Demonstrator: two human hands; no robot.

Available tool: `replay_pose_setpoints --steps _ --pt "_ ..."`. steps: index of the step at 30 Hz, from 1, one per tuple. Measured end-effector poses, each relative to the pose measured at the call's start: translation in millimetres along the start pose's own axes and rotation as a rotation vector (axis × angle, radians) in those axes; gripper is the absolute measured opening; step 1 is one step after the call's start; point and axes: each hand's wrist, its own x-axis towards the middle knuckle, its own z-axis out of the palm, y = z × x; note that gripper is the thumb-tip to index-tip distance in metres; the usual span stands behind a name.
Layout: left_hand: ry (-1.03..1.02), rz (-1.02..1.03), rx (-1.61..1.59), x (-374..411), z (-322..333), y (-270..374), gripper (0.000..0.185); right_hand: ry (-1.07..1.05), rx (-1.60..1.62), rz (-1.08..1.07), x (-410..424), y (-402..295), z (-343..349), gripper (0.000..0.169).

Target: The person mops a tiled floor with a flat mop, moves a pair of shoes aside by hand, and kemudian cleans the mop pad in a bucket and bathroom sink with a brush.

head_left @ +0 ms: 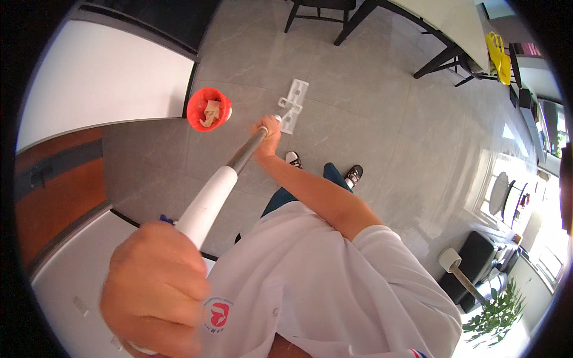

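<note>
A flat mop with a silver metal pole (249, 150) and a white upper sleeve (210, 203) slants across in front of me. My left hand (154, 286), close to the camera and slightly blurred, is wrapped around the upper end of the white sleeve. Farther down, my right hand (267, 134) grips the metal pole, with that arm stretched across my body. Below it, the white rectangular mop head (294, 107) appears flat against the grey tiled floor (349, 121), ahead of my feet. A hinged bracket joins head and pole.
A red-lined bin (193, 112) holding a crumpled beige piece (211, 112) stands left of the mop head, beside a white cabinet (116, 76). A dark-legged table (447, 22) and a chair (320, 4) are ahead. A potted plant (494, 313) stands at the lower right.
</note>
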Motion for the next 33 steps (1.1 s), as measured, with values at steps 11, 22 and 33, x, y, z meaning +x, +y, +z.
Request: replay_pose_setpoints --steps 11,22,33 --pt "0.132 0.039 0.107 -1.3 38.9 -10.9 0.042 -0.108 0.073 0.079 30.0 -19.3 31.6 0.021" --pt "0.384 0.119 0.320 -41.6 21.3 11.2 0.036 -0.554 -0.039 -0.362 67.6 -104.5 19.2 0.012" --pt "0.842 -0.129 0.561 -50.8 9.1 -63.3 0.049 -1.065 -0.342 -0.387 77.9 -155.6 -13.2 0.013"
